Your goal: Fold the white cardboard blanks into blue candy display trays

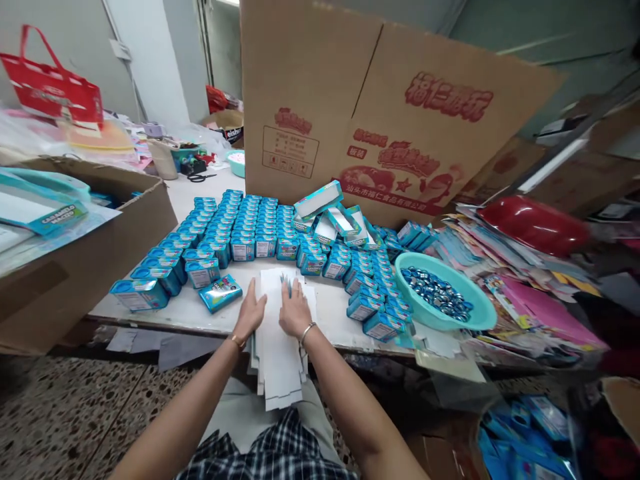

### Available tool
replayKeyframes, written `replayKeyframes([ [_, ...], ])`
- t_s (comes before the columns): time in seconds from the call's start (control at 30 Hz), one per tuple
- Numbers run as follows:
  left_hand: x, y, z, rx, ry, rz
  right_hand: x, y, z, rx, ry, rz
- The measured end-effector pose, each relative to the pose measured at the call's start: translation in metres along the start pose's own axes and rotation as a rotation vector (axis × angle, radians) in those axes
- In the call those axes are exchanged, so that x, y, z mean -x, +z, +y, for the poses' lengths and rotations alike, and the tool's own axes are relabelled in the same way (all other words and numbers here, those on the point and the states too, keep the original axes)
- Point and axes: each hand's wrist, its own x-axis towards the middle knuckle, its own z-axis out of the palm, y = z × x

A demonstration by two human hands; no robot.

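A stack of flat white cards or unfolded cartons (281, 367) lies in front of me, overhanging the table edge above my lap. My left hand (250, 312) grips its left edge, thumb toward the top sheet. My right hand (295, 308) holds the upper right side, fingers bent over the edge, where thin bluish edges show between them. Just left of my left hand a single blue box (221, 293) lies on its side. Rows of small upright blue boxes (243, 248) stand beyond both hands. Several white-sided blue boxes (320, 199) are piled loosely on the rows.
A turquoise basin (487, 312) of shiny blue-and-silver pieces (437, 293) stands to the right, beside stacked printed sheets (540, 310) and a red bowl (535, 225). A large cardboard carton (330, 87) rises behind the boxes. An open carton (100, 247) is at left; scissors (201, 178) lie farther back.
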Motion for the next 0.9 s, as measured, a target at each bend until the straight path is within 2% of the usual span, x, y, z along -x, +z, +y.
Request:
replayKeyframes([
  [0.13,0.011,-0.028,-0.020,-0.226,0.028,0.038,0.006,0.008,0.041,-0.030,0.132,0.073],
  [0.23,0.018,-0.032,-0.019,-0.361,0.038,0.036,0.012,0.016,0.059,-0.078,0.096,0.116],
  [0.37,0.019,-0.027,0.003,-0.516,0.101,0.071,0.013,0.014,0.043,-0.069,-0.126,0.226],
  [0.43,0.018,-0.021,0.015,-0.599,0.153,0.099,0.009,0.015,0.026,-0.060,-0.275,0.184],
  [0.5,0.015,-0.013,0.023,-0.645,0.185,0.078,0.005,0.022,0.008,-0.080,-0.350,0.086],
  [0.6,0.012,-0.001,0.023,-0.617,0.151,-0.008,0.002,0.046,-0.013,-0.156,-0.277,0.067],
  [0.7,0.012,0.002,0.016,-0.585,0.087,-0.037,0.000,0.063,-0.015,-0.299,-0.183,0.121],
  [0.77,0.013,-0.001,0.013,-0.567,0.072,-0.061,-0.002,0.058,-0.001,-0.450,-0.133,0.104],
  [0.9,0.012,-0.002,0.014,-0.477,0.035,-0.096,-0.012,0.025,0.048,-0.791,-0.006,0.026],
])
